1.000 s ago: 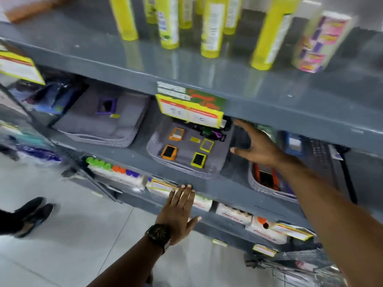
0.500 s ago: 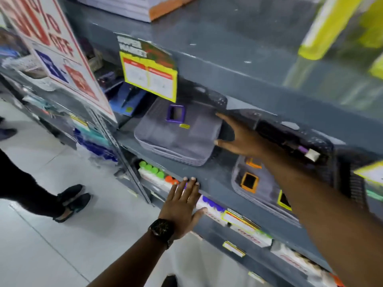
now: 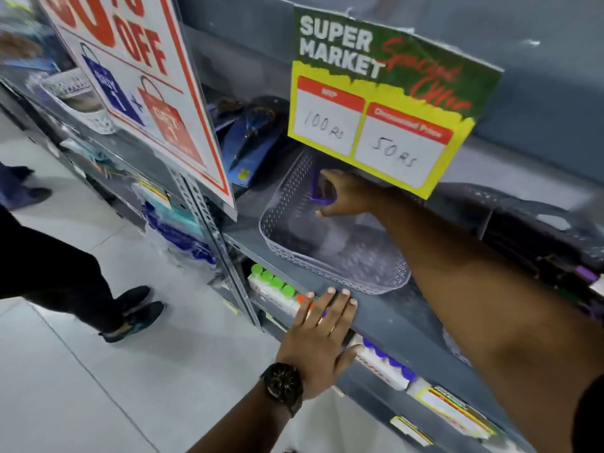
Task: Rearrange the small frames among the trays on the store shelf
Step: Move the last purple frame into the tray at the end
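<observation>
A grey perforated tray (image 3: 287,253) sits on the grey store shelf (image 3: 376,308). My right hand (image 3: 340,194) reaches into the tray's back part and is shut on a small purple frame (image 3: 318,197), which is tilted up off the tray floor. My left hand (image 3: 322,335) lies flat, fingers apart, on the shelf's front edge just below the tray. A dark tray (image 3: 555,230) to the right is blurred, and its contents are hard to make out.
A green and yellow price card (image 3: 382,103) hangs over the tray's back. A large red "OFF" sign (image 3: 137,83) stands left. Blue packaged goods (image 3: 251,138) lie behind it. Boxes with coloured caps (image 3: 274,286) fill the lower shelf. A person's legs (image 3: 65,279) stand left.
My view has swung left and closer to the grey tray. My right hand moved from beside the tray into it and closed on the purple frame. My left hand stayed on the shelf edge.
</observation>
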A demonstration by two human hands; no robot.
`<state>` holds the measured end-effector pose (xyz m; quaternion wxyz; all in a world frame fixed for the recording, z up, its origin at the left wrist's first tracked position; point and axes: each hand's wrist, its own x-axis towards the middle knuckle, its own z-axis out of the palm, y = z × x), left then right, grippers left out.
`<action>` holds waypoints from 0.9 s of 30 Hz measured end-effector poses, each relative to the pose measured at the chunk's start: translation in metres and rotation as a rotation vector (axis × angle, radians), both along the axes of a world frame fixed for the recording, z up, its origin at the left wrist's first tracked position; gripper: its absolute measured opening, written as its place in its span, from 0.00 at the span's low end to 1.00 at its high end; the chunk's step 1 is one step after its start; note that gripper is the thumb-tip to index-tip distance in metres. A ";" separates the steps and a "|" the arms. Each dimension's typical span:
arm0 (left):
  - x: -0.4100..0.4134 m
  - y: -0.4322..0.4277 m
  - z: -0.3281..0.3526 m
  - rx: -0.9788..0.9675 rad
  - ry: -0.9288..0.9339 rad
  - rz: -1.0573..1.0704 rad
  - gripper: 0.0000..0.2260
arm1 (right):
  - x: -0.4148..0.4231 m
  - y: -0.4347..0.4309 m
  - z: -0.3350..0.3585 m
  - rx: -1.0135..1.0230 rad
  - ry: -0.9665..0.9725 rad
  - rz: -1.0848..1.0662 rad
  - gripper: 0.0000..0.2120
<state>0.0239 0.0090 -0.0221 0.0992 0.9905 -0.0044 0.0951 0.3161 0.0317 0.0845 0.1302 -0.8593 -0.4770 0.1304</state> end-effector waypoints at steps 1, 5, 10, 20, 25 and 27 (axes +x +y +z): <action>0.000 0.000 0.000 0.001 0.004 -0.003 0.31 | 0.003 0.004 -0.001 -0.007 0.007 0.000 0.48; 0.001 -0.002 -0.002 -0.027 0.023 0.009 0.32 | 0.014 0.014 0.003 -0.041 0.062 -0.002 0.47; 0.001 -0.006 -0.002 -0.010 0.054 0.034 0.32 | 0.022 0.021 0.006 -0.028 0.131 -0.024 0.47; 0.000 -0.021 0.003 -0.014 0.016 0.106 0.34 | 0.018 0.017 0.014 0.014 0.097 -0.003 0.48; -0.001 -0.038 0.017 -0.011 0.026 0.114 0.32 | -0.001 -0.025 0.018 0.142 0.096 -0.103 0.50; 0.000 -0.053 0.021 0.005 0.046 0.044 0.32 | -0.009 -0.047 0.026 0.172 0.016 -0.146 0.47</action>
